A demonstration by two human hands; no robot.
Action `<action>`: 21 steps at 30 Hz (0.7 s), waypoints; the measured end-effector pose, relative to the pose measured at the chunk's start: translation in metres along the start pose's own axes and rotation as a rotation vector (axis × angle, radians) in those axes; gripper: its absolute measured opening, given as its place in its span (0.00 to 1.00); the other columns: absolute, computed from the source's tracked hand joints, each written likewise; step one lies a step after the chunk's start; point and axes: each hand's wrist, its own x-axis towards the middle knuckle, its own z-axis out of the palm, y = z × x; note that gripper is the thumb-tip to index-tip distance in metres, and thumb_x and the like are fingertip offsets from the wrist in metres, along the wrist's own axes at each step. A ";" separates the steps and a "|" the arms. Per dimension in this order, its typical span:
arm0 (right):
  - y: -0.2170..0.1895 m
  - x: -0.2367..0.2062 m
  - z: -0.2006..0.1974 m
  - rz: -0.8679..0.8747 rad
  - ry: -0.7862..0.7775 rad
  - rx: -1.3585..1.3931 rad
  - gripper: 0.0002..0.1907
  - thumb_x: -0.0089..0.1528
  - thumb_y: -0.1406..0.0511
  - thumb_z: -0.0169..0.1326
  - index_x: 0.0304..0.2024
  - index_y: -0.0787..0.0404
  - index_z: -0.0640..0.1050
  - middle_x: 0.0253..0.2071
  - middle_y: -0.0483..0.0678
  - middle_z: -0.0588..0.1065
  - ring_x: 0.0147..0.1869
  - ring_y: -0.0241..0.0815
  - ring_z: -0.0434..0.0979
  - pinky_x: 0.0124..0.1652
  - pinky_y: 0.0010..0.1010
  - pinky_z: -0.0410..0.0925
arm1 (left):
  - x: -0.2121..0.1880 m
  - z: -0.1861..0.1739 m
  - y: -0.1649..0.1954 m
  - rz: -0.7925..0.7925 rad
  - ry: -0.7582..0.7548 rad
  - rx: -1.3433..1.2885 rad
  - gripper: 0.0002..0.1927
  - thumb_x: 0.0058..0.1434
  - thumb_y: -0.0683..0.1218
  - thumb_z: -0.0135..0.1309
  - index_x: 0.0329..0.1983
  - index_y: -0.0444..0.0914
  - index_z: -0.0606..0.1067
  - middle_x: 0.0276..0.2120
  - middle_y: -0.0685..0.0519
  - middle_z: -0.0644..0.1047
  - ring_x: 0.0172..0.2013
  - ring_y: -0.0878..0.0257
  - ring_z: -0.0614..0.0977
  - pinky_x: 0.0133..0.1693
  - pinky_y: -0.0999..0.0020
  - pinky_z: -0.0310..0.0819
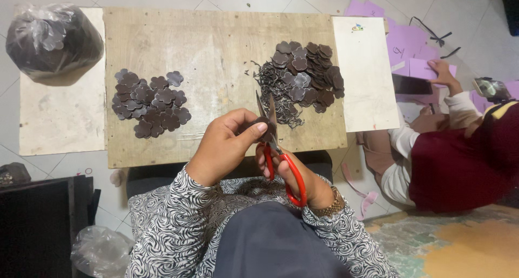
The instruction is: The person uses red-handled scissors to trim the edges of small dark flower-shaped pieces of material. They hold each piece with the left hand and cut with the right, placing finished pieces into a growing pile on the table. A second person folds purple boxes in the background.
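One wooden board (216, 45) is carrying two heaps of dark brown flower cutouts (150, 104), one on each side. One pair of red-handled scissors (278, 159), gripped by the right hand (292, 175), is pointing away up the board, lengthwise. The left hand (227, 143) is pinching one small brown piece (265, 133) at the blades.

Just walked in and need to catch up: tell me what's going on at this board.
A person in a zebra-patterned top sits at a wooden board. The left hand pinches a small dark brown piece while the right hand works red-handled scissors on it. A pile of brown flower shapes lies on the left, another pile with curly trimmings on the right. A second person sits beside, hand on purple sheets.
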 end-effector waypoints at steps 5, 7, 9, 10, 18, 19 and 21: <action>-0.004 0.000 -0.002 -0.003 -0.039 0.019 0.45 0.62 0.29 0.42 0.50 0.64 0.70 0.42 0.42 0.65 0.43 0.33 0.63 0.44 0.25 0.61 | 0.000 -0.002 0.000 0.013 -0.009 0.007 0.09 0.68 0.44 0.54 0.40 0.33 0.77 0.34 0.54 0.82 0.37 0.70 0.81 0.43 0.73 0.77; -0.004 0.000 -0.002 -0.002 -0.037 0.023 0.44 0.62 0.30 0.43 0.49 0.64 0.70 0.41 0.42 0.65 0.42 0.33 0.63 0.43 0.24 0.61 | 0.001 -0.003 -0.001 0.028 -0.002 0.032 0.09 0.68 0.45 0.54 0.40 0.33 0.77 0.35 0.54 0.82 0.38 0.70 0.81 0.44 0.73 0.77; -0.002 0.002 -0.002 0.005 -0.025 0.014 0.43 0.63 0.30 0.43 0.48 0.63 0.70 0.38 0.42 0.66 0.40 0.33 0.64 0.42 0.24 0.62 | 0.001 -0.004 0.000 0.043 0.007 0.070 0.09 0.69 0.45 0.54 0.40 0.33 0.78 0.34 0.54 0.82 0.39 0.69 0.81 0.45 0.73 0.77; -0.001 0.002 -0.001 0.004 -0.021 0.029 0.42 0.63 0.31 0.43 0.47 0.63 0.69 0.38 0.42 0.65 0.39 0.32 0.63 0.41 0.24 0.61 | 0.001 -0.003 0.000 0.042 0.009 0.063 0.09 0.69 0.45 0.54 0.40 0.33 0.78 0.34 0.54 0.82 0.38 0.69 0.81 0.45 0.73 0.77; 0.012 0.005 0.005 -0.015 0.062 0.112 0.34 0.66 0.36 0.46 0.42 0.60 0.66 0.35 0.40 0.61 0.35 0.30 0.58 0.34 0.20 0.57 | 0.002 -0.001 0.000 0.025 0.045 0.003 0.08 0.68 0.44 0.54 0.40 0.32 0.77 0.35 0.54 0.82 0.38 0.70 0.81 0.45 0.73 0.77; 0.014 0.005 0.006 -0.025 0.073 0.098 0.33 0.67 0.37 0.46 0.42 0.60 0.66 0.35 0.40 0.61 0.35 0.29 0.58 0.33 0.20 0.57 | 0.002 -0.001 0.000 0.028 0.046 0.013 0.08 0.68 0.44 0.54 0.40 0.32 0.77 0.35 0.53 0.82 0.38 0.70 0.81 0.44 0.73 0.77; 0.018 0.004 0.007 -0.044 0.094 0.073 0.31 0.68 0.39 0.45 0.42 0.60 0.67 0.35 0.41 0.62 0.34 0.29 0.59 0.33 0.20 0.57 | 0.001 -0.002 0.001 0.033 0.051 0.032 0.08 0.68 0.43 0.54 0.40 0.32 0.77 0.35 0.53 0.82 0.39 0.70 0.80 0.44 0.73 0.76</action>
